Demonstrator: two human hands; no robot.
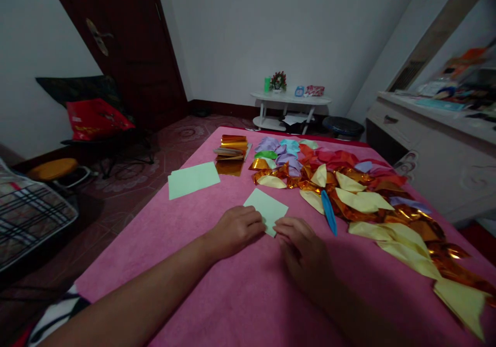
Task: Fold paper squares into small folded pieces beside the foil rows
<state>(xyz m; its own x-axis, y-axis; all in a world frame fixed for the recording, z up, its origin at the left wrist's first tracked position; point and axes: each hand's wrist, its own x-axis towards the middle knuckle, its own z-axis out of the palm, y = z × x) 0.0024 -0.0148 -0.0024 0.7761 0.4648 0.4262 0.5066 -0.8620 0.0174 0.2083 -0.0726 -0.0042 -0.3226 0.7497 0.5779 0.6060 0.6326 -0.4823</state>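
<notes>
A square sheet of pale green paper [266,206] lies turned cornerwise on the pink cloth in front of me. My left hand [238,230] has its fingers curled together over the sheet's left edge. At the near right edge, my right hand [304,251] grips the paper between thumb and bent fingers. To the left rests a flat stack of pale green paper [194,179]. Behind it sits a pile of folded gold foil paper [231,156]. A blue pointed folded paper piece [329,213] is just beyond my right hand.
Many folded paper pieces in yellow [364,201], gold foil, purple and red spread over the right side of the pink-covered table [163,243]. A white side table [290,99] and dark stool [343,126] stand behind. A chair holds a red bag [96,120] at left.
</notes>
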